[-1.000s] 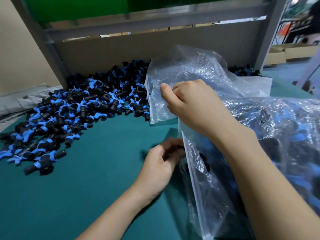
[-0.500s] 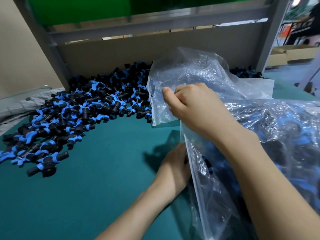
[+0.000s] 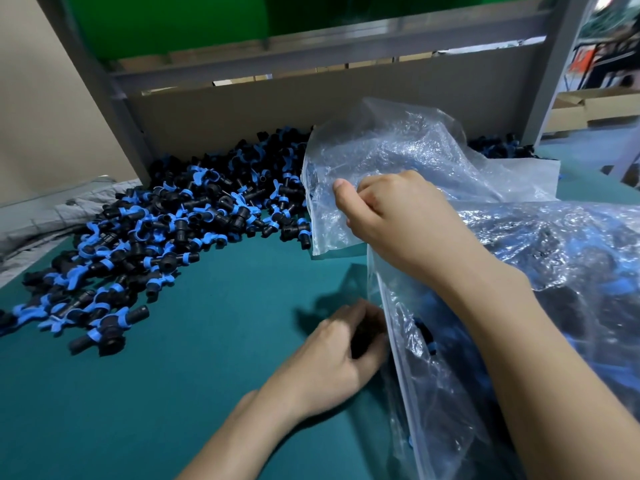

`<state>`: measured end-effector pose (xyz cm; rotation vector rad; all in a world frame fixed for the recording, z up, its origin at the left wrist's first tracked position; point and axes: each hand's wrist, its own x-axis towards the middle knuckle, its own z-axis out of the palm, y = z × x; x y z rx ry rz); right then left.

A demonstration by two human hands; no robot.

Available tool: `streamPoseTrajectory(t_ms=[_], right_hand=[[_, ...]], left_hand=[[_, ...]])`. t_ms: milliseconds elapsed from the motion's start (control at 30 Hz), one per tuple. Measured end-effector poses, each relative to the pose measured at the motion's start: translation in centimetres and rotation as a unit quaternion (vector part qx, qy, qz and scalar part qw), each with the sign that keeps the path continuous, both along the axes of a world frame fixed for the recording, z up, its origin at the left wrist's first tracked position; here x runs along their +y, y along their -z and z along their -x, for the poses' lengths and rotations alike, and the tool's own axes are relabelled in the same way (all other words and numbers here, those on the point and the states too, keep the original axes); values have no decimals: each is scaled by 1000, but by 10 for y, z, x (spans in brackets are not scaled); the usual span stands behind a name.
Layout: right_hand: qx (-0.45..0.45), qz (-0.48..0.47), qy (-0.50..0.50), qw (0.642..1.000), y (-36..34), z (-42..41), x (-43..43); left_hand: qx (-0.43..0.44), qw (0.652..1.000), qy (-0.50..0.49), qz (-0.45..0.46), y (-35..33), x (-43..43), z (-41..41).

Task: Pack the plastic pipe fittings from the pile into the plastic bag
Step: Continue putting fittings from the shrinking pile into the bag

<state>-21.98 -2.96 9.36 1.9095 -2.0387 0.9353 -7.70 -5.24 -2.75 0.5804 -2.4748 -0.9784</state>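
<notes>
A pile of black and blue plastic pipe fittings [image 3: 166, 237] lies on the green table at the left and back. To the right lies a clear plastic bag [image 3: 571, 271] that holds several fittings. My right hand [image 3: 398, 223] grips the bag's upper edge and holds its mouth up. Low at the mouth of the bag, my left hand [image 3: 339, 358] is blurred. Its fingers are curled round a dark pipe fitting [image 3: 362, 339].
A cardboard panel [image 3: 311, 109] in a grey metal frame [image 3: 114, 109] stands behind the pile. Grey padded cloth [image 3: 45, 220] lies at the table's left edge. Cardboard boxes [image 3: 595, 109] sit far right. Bare green table surface [image 3: 173, 393] stretches in front of the pile.
My left hand went to the bag's mouth, partly behind its edge, and has now come slightly back out. My right hand has kept hold of the bag's edge.
</notes>
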Motion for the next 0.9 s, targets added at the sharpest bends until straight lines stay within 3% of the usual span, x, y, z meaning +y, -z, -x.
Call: streamPoseTrajectory(t_ms=[200,467,700,800,900], right_hand=[[-4,0,1,1000,-2,1,0],[-11,3,-2,1000,-2,1,1],[-10,8,1,1000,-4,1,2],[-13,11,1,1000,-4,0,3],[-13,13,1,1000,-4,0,3]], left_hand=[[13,993,60,105,-4,17,9],[103,995,-2,-2,3,9,5],[194,979,-58,19,5,7,5],[193,979,-66,13,4,11,6],[138,989,-45,19,3,15,7]])
